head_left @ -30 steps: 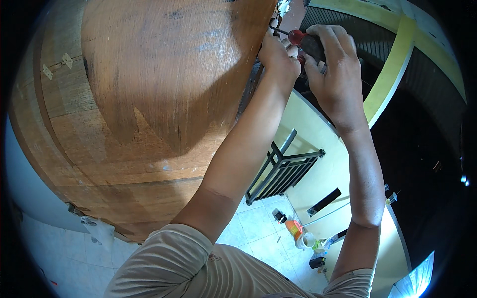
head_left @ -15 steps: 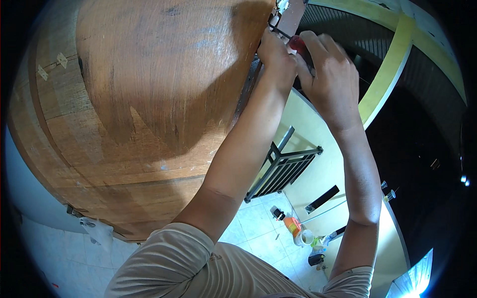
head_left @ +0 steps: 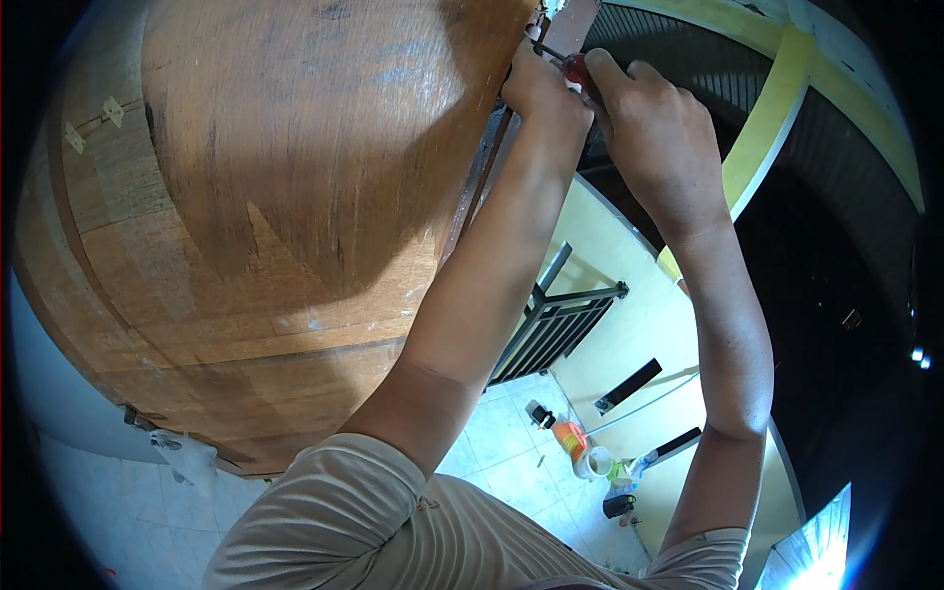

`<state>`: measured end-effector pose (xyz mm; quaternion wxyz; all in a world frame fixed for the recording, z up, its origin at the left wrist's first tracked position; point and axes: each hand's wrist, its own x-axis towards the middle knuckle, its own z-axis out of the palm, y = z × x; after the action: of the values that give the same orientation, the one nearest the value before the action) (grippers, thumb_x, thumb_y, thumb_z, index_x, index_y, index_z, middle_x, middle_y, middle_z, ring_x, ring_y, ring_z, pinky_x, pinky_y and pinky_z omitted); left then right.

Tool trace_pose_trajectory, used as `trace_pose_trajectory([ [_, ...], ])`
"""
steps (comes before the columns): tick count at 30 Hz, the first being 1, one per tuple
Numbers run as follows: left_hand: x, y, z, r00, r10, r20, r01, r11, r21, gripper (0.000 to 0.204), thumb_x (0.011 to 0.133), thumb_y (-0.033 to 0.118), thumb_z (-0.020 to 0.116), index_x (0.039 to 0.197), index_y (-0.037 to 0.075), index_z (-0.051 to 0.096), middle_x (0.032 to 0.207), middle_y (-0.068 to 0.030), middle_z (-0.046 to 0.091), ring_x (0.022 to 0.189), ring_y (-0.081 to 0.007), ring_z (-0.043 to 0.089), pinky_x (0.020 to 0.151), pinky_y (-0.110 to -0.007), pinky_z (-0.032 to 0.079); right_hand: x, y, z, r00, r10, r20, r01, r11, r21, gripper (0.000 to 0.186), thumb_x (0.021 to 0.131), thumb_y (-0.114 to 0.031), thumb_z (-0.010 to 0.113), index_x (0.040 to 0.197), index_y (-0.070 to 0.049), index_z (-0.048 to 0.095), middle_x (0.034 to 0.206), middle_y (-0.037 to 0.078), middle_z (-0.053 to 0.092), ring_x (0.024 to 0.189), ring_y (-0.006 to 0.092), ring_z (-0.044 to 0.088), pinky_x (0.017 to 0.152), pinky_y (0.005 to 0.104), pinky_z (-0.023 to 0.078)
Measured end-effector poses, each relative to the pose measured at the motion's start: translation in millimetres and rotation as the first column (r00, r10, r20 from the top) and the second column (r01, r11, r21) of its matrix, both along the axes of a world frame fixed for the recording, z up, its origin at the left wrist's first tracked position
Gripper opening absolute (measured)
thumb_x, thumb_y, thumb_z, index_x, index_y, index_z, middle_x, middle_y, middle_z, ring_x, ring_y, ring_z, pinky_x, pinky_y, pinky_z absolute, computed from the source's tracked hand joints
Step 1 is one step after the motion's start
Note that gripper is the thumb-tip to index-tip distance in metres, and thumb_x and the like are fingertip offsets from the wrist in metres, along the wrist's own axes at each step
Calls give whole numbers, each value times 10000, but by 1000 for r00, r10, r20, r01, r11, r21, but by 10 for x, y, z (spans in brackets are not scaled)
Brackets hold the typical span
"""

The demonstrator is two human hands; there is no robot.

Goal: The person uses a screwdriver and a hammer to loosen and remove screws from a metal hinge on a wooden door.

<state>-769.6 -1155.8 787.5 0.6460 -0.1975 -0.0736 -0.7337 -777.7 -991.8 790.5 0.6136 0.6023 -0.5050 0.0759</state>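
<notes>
A large brown wooden door (head_left: 295,197) fills the left of the view. Both my arms reach up to its top right edge. My right hand (head_left: 654,138) wraps its fingers around the red handle of a screwdriver (head_left: 575,69), whose thin metal shaft points left toward the door edge. My left hand (head_left: 536,93) is curled against that edge just under the shaft. Its fingers are hidden, so what they hold cannot be made out.
A black metal grille (head_left: 556,329) leans by a yellow wall below my arms. On the tiled floor stand an orange bottle (head_left: 570,438), a white cup (head_left: 595,460) and small dark items. A white rag (head_left: 187,457) hangs at the door's lower edge. A yellow beam (head_left: 757,128) runs overhead.
Both hands have shifted slightly up and left along the door edge, and my right hand has closed more tightly over the red handle.
</notes>
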Motion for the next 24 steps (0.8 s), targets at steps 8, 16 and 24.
trace_pose_trajectory([
  [8,30,43,0,1000,15,-16,-15,1000,2,232,1029,310,505,1066,109,614,932,-3,584,784,-135,564,645,-284,477,-160,-55,1,879,316,358,-370,925,92,427,992,-356,599,1102,54,648,901,272,689,877,420,710,845,495,546],
  [16,59,51,10,999,24,-37,-24,1000,4,220,1028,308,507,1046,113,609,903,0,568,757,-137,551,628,-287,470,-20,-38,-52,830,248,499,-286,958,0,416,978,-356,625,1000,58,659,854,286,679,729,427,700,712,505,554],
  [24,42,50,37,999,17,-40,-17,1000,6,210,1028,305,509,1026,117,603,874,3,553,731,-138,539,611,-289,463,-85,-71,14,988,48,-150,-85,963,-257,444,774,-57,797,1152,-252,670,1110,79,580,1028,226,666,728,354,627],
])
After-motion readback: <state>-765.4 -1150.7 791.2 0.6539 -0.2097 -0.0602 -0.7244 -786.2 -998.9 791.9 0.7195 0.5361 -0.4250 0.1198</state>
